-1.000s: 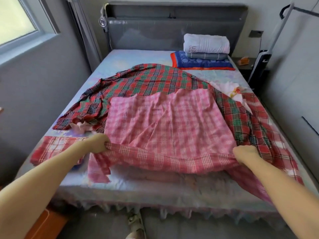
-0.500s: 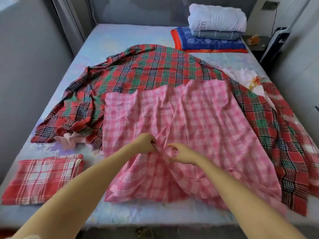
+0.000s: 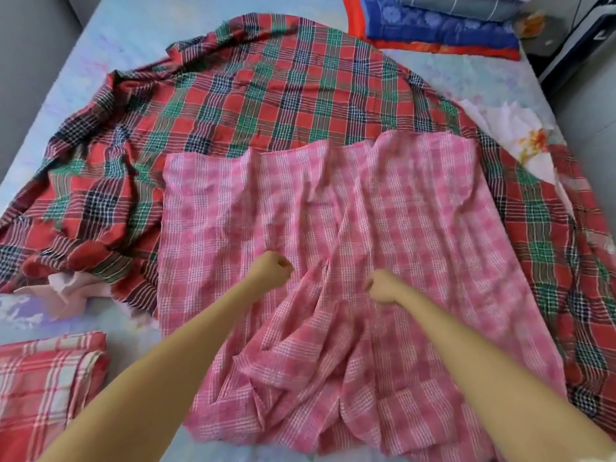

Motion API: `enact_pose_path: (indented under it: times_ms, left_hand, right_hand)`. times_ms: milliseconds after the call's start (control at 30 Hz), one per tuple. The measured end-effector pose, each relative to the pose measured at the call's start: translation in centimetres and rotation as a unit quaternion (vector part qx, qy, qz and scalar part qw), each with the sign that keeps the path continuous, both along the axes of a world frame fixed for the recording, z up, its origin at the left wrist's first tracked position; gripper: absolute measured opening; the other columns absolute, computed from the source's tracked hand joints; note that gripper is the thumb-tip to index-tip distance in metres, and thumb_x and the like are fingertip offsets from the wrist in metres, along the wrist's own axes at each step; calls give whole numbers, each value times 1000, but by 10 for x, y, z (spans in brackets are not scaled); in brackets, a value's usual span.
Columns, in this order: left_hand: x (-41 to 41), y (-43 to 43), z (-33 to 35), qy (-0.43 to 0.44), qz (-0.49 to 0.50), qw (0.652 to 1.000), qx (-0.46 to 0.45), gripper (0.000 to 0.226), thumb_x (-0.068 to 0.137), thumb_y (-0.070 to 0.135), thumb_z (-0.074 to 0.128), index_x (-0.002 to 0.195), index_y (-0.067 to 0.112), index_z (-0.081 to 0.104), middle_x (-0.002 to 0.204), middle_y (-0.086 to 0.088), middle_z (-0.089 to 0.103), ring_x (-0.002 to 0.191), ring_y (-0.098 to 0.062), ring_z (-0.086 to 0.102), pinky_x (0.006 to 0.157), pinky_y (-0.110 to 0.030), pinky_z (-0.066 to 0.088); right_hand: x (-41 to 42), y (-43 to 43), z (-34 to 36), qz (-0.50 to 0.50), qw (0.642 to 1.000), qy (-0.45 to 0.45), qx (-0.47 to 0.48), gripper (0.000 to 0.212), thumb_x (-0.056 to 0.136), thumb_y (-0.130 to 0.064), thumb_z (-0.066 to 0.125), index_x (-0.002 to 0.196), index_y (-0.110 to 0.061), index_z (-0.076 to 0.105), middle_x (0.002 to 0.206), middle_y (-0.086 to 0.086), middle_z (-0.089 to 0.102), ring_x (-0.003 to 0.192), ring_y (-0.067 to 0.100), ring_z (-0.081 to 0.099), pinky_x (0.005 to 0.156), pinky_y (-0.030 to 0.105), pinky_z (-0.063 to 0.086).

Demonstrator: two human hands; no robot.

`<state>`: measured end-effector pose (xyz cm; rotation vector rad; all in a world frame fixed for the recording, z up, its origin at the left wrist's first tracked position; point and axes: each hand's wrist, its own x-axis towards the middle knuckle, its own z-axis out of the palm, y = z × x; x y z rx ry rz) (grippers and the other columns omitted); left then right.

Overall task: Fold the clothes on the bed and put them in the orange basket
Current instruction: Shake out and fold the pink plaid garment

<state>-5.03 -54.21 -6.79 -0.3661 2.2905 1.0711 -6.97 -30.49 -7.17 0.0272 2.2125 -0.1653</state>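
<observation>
Since the red-and-green plaid cloth (image 3: 266,85) lies spread beneath it, the pink checked cloth (image 3: 383,211) rests flat for folding. A folded red check piece (image 3: 43,388) waits left of it, while left hand (image 3: 275,268) and right hand (image 3: 380,288), fingers curled, pinch its middle, likely to fold it.

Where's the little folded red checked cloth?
The folded red cloth lies at the bottom left of the head view, on the bed, left of the pink checked cloth.
</observation>
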Motion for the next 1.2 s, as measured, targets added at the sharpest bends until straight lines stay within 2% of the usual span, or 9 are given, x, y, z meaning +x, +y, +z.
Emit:
enact_pose_path:
  times_ms: [67, 233, 367, 567, 667, 800, 933, 1067, 1200]
  left_hand:
    - [-26, 7, -19, 3, -6, 999, -35, 19, 87, 9, 50, 69, 7, 57, 61, -6, 51, 61, -22, 47, 60, -28, 40]
    - [-70, 35, -79, -19, -7, 999, -40, 16, 86, 4, 47, 74, 6, 58, 63, -5, 54, 52, -15, 46, 50, -24, 39]
    - [-94, 61, -117, -31, -27, 999, -20, 21, 88, 9, 50, 69, 7, 58, 63, -5, 54, 54, -17, 48, 55, -25, 40]
    - [-114, 103, -138, -66, -73, 995, 15, 27, 95, 24, 48, 81, 5, 62, 81, -11, 65, 80, -26, 56, 70, -29, 43]
    - [-122, 125, -135, -70, -118, 990, 20, 37, 96, 35, 48, 105, 5, 67, 103, -15, 68, 99, -28, 61, 81, -30, 45]
    - [-128, 143, -132, -67, -101, 992, 48, 36, 89, 45, 57, 72, 13, 57, 66, 0, 55, 63, -17, 53, 56, -25, 41]
    - [-124, 147, -123, 20, -7, 996, 84, 32, 84, 25, 67, 60, 18, 47, 51, 10, 41, 46, -5, 37, 43, -15, 28]
    - [-112, 143, -102, 229, -109, 966, 50, 3, 79, 12, 68, 77, 11, 71, 59, 10, 56, 56, -8, 49, 57, -24, 44]
    - [-114, 125, -81, 32, 0, 967, 251, 17, 86, 25, 66, 94, 10, 69, 61, 8, 58, 59, -10, 51, 57, -20, 42]
  right_hand:
    - [-29, -9, -19, -72, 992, 100, -24, 20, 91, -16, 49, 99, -6, 64, 97, 7, 66, 95, 28, 64, 75, 31, 51]
    - [-92, -51, -62, -103, 970, 221, 12, 60, 91, -50, 50, 133, -8, 41, 111, 9, 63, 100, 30, 61, 71, 32, 42]
    - [-120, -52, -107, -61, 968, 231, 78, 82, 84, -31, 66, 147, -16, 15, 110, 11, 61, 96, 29, 61, 67, 34, 51]
    - [-77, 53, -96, -413, 854, 309, 61, 43, 79, -15, 65, 119, -8, 49, 104, 17, 66, 94, 36, 63, 71, 36, 43]
    - [-45, 93, -103, -444, 866, 191, 129, 40, 78, -11, 62, 113, -1, 47, 107, 27, 63, 99, 43, 60, 80, 44, 47]
    - [-52, 96, -101, -359, 886, 227, 185, 58, 76, -11, 68, 126, -1, 41, 116, 25, 58, 105, 40, 56, 79, 42, 46]
    - [-88, 58, -89, -193, 884, 414, 98, 62, 84, -37, 64, 134, -7, 45, 120, 21, 59, 109, 39, 53, 84, 44, 46]
    - [-136, 41, -92, -241, 951, 190, 35, 47, 89, -51, 53, 109, -9, 59, 103, 9, 65, 107, 30, 58, 71, 32, 42]
    - [-155, 51, -76, -351, 881, 280, -149, 25, 84, -14, 60, 69, 5, 63, 76, 21, 64, 72, 29, 62, 60, 35, 38]
